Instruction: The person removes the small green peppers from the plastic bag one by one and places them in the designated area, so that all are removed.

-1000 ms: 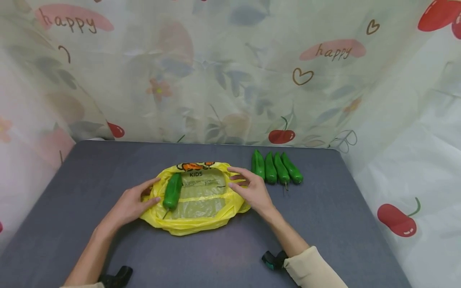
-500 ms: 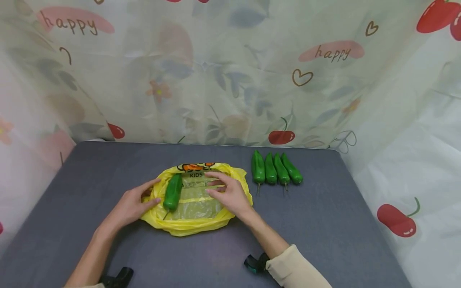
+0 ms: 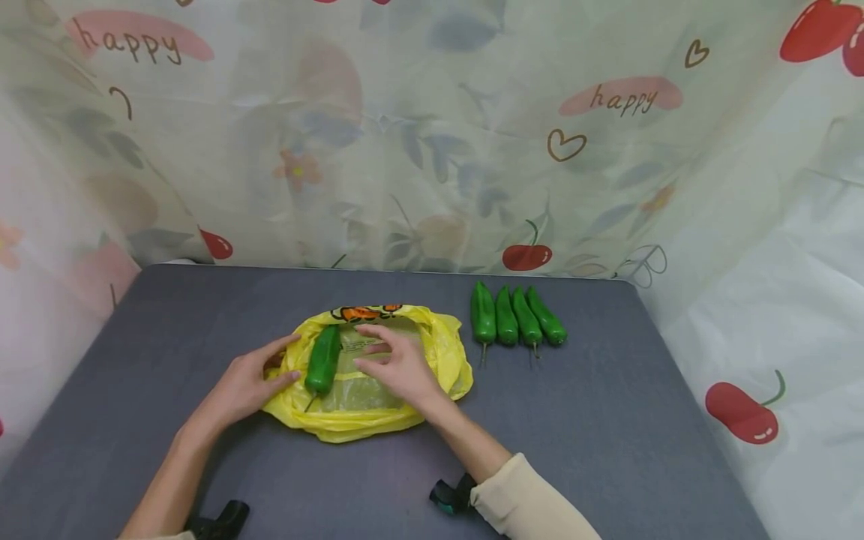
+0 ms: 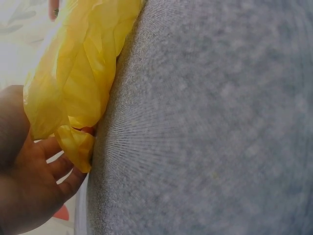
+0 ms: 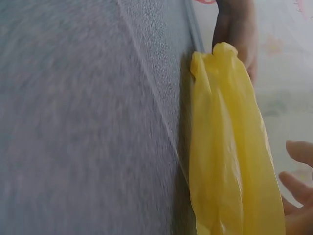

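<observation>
A yellow plastic bag (image 3: 447,352) lies spread on the table with its mouth facing up and its rim rolled outward. One green chili pepper (image 3: 324,360) rests inside it along the left wall, stem toward me. My left hand (image 3: 253,380) holds the bag's left end, thumb on the rim; in the left wrist view, the yellow plastic sits between the thumb and fingers of that left hand (image 4: 34,188). Over the bag's middle hovers my right hand (image 3: 398,367), fingers parted and nothing between them. The right wrist view shows its fingertips (image 5: 296,183) beyond the bag's wall.
Several green chili peppers (image 3: 508,319) lie side by side at the table's back, right of the bag. The dark grey table (image 3: 594,420) meets a printed curtain (image 3: 418,150) at its far edge. Black straps (image 3: 452,495) sit on the wrists.
My right hand has left the bag's right rim and moved left over the opening, toward the pepper inside. The left hand has stayed in place.
</observation>
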{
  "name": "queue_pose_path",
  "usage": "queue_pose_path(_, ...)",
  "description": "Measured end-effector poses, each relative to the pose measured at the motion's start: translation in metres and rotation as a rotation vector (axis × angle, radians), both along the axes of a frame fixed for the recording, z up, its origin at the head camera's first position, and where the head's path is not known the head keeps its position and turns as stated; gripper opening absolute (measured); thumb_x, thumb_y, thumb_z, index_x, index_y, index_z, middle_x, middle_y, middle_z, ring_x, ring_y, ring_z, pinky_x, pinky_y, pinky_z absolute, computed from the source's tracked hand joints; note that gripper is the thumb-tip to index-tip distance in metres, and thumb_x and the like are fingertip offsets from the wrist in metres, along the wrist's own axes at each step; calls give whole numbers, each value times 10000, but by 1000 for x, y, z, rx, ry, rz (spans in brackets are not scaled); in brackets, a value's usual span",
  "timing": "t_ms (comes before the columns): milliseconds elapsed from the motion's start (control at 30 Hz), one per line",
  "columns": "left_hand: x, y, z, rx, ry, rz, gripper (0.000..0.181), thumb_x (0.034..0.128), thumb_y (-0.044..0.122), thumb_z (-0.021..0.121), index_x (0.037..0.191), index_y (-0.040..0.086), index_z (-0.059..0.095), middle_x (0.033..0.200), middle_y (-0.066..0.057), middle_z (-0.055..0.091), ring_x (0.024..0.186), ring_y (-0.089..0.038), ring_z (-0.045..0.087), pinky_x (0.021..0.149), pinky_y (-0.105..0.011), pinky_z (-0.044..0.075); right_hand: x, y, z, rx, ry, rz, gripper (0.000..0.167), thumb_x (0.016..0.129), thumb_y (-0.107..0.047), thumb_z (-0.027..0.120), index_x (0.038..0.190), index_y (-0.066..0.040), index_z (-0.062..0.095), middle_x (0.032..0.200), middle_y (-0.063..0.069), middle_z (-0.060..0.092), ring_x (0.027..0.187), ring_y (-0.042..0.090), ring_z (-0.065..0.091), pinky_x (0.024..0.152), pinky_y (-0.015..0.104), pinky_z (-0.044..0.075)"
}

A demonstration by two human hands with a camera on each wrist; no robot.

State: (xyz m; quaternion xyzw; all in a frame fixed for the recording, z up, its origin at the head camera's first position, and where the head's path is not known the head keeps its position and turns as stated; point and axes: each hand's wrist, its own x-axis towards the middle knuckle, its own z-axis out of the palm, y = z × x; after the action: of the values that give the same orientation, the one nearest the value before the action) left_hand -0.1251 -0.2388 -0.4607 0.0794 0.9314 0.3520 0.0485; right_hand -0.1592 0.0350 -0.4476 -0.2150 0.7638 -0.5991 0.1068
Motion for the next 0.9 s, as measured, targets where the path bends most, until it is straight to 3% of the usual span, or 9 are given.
queue_pose_path(267,-1,0,-2,-1,7,-2,614,953,295,690,1480,72,468,1214,-201,633,1052,-321,604,857,-501,475,2,-22,-6,150,-34,-13,589,897,-232,764,1440,-184,541,1411,24,568,1128,227,646,738,246,535)
queue_pose_path(433,-1,-1,-2,6,13,-11,615,955,300,687,1481,71,467,1228,-209,630,1060,-332,607,854,-507,481,3,-37,-9,252,-60,-35,627,871,-301,788,1444,-252,541,1359,36,613,1095,187,660,700,260,532)
queue_pose_path(733,-1,-1,-3,12,12,-13,622,958,310,683,1486,72,459,1239,-209,629,1067,-333,612,862,-511,484,5,-58,-8,403,0,-53,670,864,-320,794,1464,-220,515,1374,29,581,1077,141,642,783,214,509)
queue_pose_path(900,0,-1,-2,10,12,-10,614,959,296,683,1486,71,460,1226,-208,634,1070,-336,609,869,-516,479,6,-61,-10,482,30,-67,699,851,-409,787,1470,-246,508,1514,60,454,1203,197,590,903,308,505)
